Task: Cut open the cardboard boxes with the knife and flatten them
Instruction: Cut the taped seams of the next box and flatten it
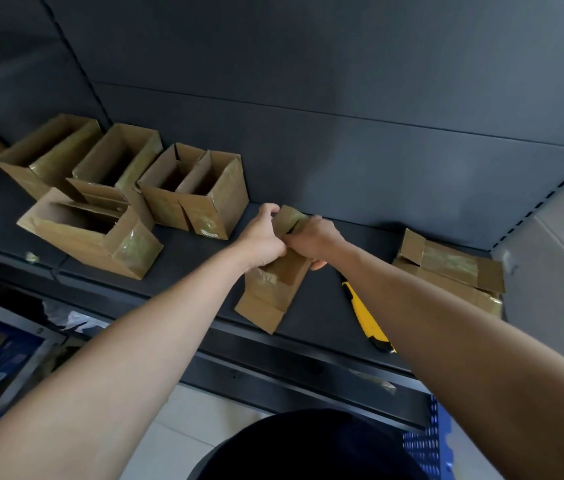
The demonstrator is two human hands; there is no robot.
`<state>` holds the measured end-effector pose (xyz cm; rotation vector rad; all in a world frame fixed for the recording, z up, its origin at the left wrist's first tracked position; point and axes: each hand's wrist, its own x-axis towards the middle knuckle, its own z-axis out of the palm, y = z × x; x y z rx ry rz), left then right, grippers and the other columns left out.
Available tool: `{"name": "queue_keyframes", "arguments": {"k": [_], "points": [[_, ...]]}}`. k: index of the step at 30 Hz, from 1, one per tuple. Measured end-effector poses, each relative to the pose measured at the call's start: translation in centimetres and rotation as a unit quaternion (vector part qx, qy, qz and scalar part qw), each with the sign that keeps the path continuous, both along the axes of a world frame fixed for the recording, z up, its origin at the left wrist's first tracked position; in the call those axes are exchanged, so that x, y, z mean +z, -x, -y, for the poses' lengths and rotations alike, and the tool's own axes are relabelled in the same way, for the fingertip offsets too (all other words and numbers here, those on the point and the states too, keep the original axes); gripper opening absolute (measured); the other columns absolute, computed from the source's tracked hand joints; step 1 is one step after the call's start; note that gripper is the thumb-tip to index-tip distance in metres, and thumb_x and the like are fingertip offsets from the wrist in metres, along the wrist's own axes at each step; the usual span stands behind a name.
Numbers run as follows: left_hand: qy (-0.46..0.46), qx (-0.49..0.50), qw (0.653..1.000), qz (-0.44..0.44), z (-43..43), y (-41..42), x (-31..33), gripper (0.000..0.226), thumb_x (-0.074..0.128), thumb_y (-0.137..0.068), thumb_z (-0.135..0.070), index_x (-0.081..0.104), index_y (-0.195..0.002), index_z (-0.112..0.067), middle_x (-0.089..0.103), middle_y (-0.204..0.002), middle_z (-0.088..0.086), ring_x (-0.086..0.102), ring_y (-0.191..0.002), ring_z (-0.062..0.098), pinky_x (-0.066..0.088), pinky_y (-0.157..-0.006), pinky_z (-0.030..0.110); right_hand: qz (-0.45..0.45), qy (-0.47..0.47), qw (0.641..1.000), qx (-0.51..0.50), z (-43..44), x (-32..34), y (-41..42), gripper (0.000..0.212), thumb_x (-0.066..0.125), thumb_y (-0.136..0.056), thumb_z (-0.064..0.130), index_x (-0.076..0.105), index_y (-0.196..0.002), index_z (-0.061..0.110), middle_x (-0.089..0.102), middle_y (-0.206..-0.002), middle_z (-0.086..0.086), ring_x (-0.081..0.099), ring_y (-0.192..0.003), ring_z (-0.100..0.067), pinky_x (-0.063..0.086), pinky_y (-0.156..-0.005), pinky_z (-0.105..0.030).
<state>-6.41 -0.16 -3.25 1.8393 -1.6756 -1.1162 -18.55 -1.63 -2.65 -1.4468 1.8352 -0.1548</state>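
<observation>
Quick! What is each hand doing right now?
Left hand: curled round the small cardboard box, holding it.
Right hand: gripping the same box.

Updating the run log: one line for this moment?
left hand and right hand: gripping box | knife: on shelf, unheld | upright boxes: left | flattened pile: right

Half-flattened taped box (275, 289) mid-shelf; several open boxes (100, 188) upright at left; flattened stack (453, 268) at right (glossy tape on top); yellow knife (365, 317) lies flat between.
</observation>
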Motion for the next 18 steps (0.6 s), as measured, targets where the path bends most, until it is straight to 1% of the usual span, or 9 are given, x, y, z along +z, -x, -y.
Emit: {"name": "queue_keyframes", "arguments": {"k": [2, 3, 6, 8, 10, 12, 15, 16, 18], "points": [[0.012, -0.017, 1.000, 0.023, 0.3, -0.1, -0.4, 0.070, 0.058, -0.077, 0.004, 0.034, -0.136, -0.025, 0.041, -0.136, 0.003, 0.048, -0.113, 0.021, 0.047, -0.088, 0.034, 0.075, -0.014, 0.996, -0.044, 0.0, 0.0, 0.1, 0.027, 0.062, -0.079, 0.032, 0.057, -0.091, 0.008, 0.064, -0.091, -0.010, 0.070, -0.072, -0.028, 0.061, -0.060, -0.034], [0.022, -0.031, 0.999, 0.036, 0.5, -0.1, -0.6, 0.066, 0.058, -0.077, 0.003, 0.036, -0.134, -0.024, 0.041, -0.136, 0.004, 0.047, -0.117, 0.021, 0.046, -0.089, 0.032, 0.112, -0.026, 0.991, -0.066, 0.0, -0.1, 0.2, 0.022, 0.060, -0.079, 0.025, 0.058, -0.093, 0.008, 0.065, -0.096, -0.012, 0.070, -0.073, -0.029, 0.061, -0.060, -0.034], [0.071, -0.082, 0.991, 0.082, 1.2, -0.7, -1.0, 0.048, 0.056, -0.079, 0.006, 0.047, -0.118, -0.021, 0.046, -0.132, 0.000, 0.046, -0.119, 0.015, 0.038, -0.088, 0.023, 0.202, -0.062, 0.972, -0.106, 0.0, -0.6, 0.8, 0.038, 0.062, -0.080, 0.021, 0.056, -0.114, 0.004, 0.063, -0.113, -0.017, 0.071, -0.073, -0.028, 0.059, -0.055, -0.029], [0.083, -0.109, 0.986, 0.099, 1.7, -1.5, -1.0, 0.044, 0.048, -0.076, 0.016, 0.057, -0.102, -0.018, 0.043, -0.141, -0.003, 0.041, -0.129, 0.015, 0.032, -0.095, 0.019, 0.216, -0.080, 0.970, -0.079, -0.1, -0.8, 1.6, 0.050, 0.071, -0.081, 0.033, 0.053, -0.119, 0.005, 0.062, -0.112, -0.018, 0.071, -0.078, -0.026, 0.060, -0.059, -0.030], [0.071, -0.126, 0.983, 0.117, 2.2, -2.4, -0.6, 0.048, 0.043, -0.077, 0.022, 0.062, -0.092, -0.019, 0.033, -0.152, -0.007, 0.031, -0.139, 0.015, 0.028, -0.101, 0.017, 0.204, -0.087, 0.974, -0.040, 0.0, -0.8, 2.6, 0.050, 0.069, -0.084, 0.041, 0.055, -0.117, 0.006, 0.063, -0.107, -0.016, 0.070, -0.083, -0.025, 0.060, -0.067, -0.032], [0.058, -0.151, 0.976, 0.146, 2.5, -3.2, -0.2, 0.051, 0.042, -0.080, 0.023, 0.065, -0.096, -0.020, 0.026, -0.155, -0.010, 0.025, -0.142, 0.015, 0.029, -0.102, 0.018, 0.149, -0.047, 0.986, -0.062, 0.3, -1.5, 4.0, 0.036, 0.062, -0.090, 0.033, 0.059, -0.111, 0.004, 0.063, -0.098, -0.012, 0.064, -0.080, -0.023, 0.057, -0.070, -0.030], [0.052, -0.173, 0.967, 0.178, 2.6, -3.5, 0.1, 0.043, 0.044, -0.086, 0.019, 0.068, -0.106, -0.010, 0.019, -0.157, -0.011, 0.022, -0.144, 0.016, 0.031, -0.108, 0.023, -0.070, -0.005, 0.997, -0.035, 0.2, -3.9, 6.0, 0.019, 0.054, -0.090, 0.013, 0.058, -0.103, 0.000, 0.057, -0.089, -0.012, 0.059, -0.086, -0.026, 0.048, -0.066, -0.030], [0.048, -0.179, 0.964, 0.189, 2.6, -3.6, 0.1, 0.041, 0.044, -0.087, 0.018, 0.069, -0.106, -0.007, 0.017, -0.158, -0.011, 0.022, -0.144, 0.017, 0.032, -0.110, 0.027, -0.131, -0.019, 0.991, -0.007, -0.3, -4.9, 6.4, 0.022, 0.057, -0.087, 0.014, 0.058, -0.104, 0.000, 0.058, -0.094, -0.012, 0.060, -0.092, -0.027, 0.048, -0.071, -0.032], [0.030, -0.199, 0.959, 0.199, 2.7, -3.6, 0.2, 0.039, 0.042, -0.090, 0.014, 0.070, -0.102, -0.010, 0.014, -0.158, -0.012, 0.017, -0.145, 0.018, 0.027, -0.115, 0.035, -0.189, -0.071, 0.979, 0.029, -1.5, -6.7, 6.9, 0.046, 0.068, -0.084, 0.026, 0.054, -0.120, 0.000, 0.059, -0.112, -0.012, 0.058, -0.107, -0.029, 0.049, -0.085, -0.036]]}}
